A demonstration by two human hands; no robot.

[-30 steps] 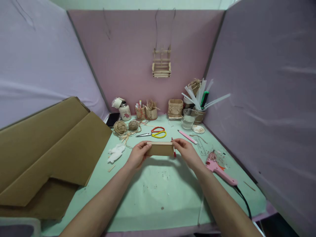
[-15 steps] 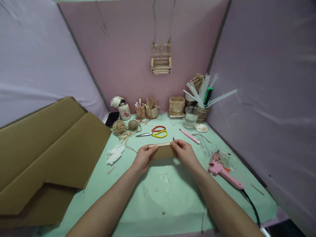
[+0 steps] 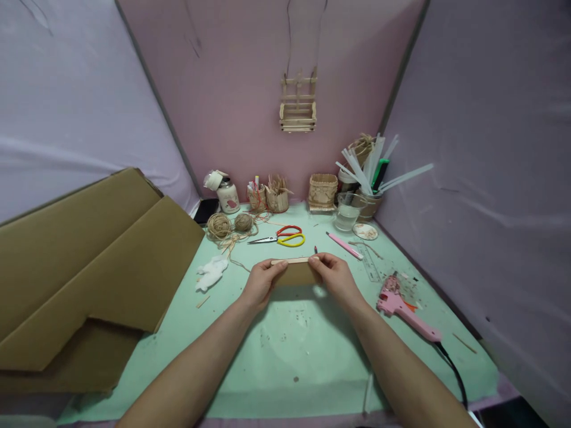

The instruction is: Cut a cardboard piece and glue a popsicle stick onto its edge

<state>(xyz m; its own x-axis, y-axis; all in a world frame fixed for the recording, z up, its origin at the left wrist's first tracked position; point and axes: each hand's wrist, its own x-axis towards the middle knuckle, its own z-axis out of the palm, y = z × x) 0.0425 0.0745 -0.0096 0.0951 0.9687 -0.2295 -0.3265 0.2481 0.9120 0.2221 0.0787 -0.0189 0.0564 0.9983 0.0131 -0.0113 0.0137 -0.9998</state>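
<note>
— Head view shows both hands up over the green mat [image 3: 285, 351]: the left hand [image 3: 260, 284] pinches one end of a small cardboard piece [image 3: 295, 274], the right hand [image 3: 335, 277] pinches the other, fingers curled shut on it. A flat wooden stick [image 3: 292, 260] lies along the top edge of the card.

— Is the stick fixed on?

— Can't tell from where I stand. If it isn't, I'd say a small tilt of either wrist could slide it off onto the mat.

— Anything else to worry about?

— A red-tipped pen [image 3: 316, 249] pokes up behind the right fingers; whether that hand grips it I cannot make out. If it does, it could mark the card. The pink glue gun [image 3: 401, 312] lies just to the right of the right forearm, its cord running off the near edge. A careless elbow might catch it.

— And squeezing too hard?

— Thin card held only at its ends may bow, and the stick could spring loose. The scissors [image 3: 281, 238] sit well beyond the card, out of the way.
</note>
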